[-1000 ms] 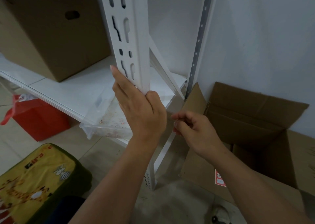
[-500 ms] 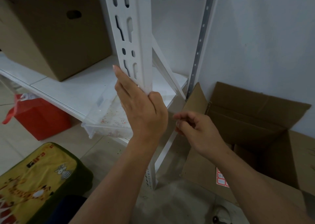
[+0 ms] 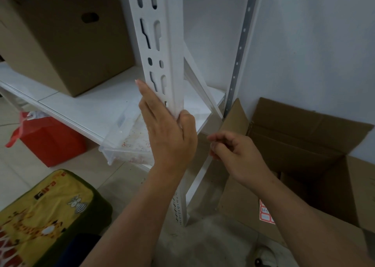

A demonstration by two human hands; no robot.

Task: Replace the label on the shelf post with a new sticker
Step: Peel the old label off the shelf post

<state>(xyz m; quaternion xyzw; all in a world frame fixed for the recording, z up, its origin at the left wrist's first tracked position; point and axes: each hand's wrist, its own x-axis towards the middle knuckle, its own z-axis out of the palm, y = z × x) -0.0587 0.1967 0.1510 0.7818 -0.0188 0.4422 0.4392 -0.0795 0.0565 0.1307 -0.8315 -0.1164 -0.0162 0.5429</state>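
The white slotted shelf post (image 3: 174, 63) rises in the middle of the view. My left hand (image 3: 168, 136) holds it just above the shelf board, fingers straight along its left face and thumb wrapped round its front edge. My right hand (image 3: 235, 157) hovers just to the right of the post and does not touch it. Its fingers are curled and its fingertips pinch a small reddish scrap that is mostly hidden. A red-bordered label sticker (image 3: 265, 216) lies on the flap of the open cardboard box (image 3: 304, 140) on the floor.
A closed cardboard box (image 3: 60, 43) stands on the white shelf (image 3: 91, 106), and a clear plastic tray (image 3: 129, 142) juts over its edge. A red bag (image 3: 50, 140) and a yellow cushion (image 3: 40, 216) sit on the floor at left. The rear post (image 3: 241, 43) runs along the wall.
Both hands stay nearly where they were. My right hand has drifted slightly right, away from the post.
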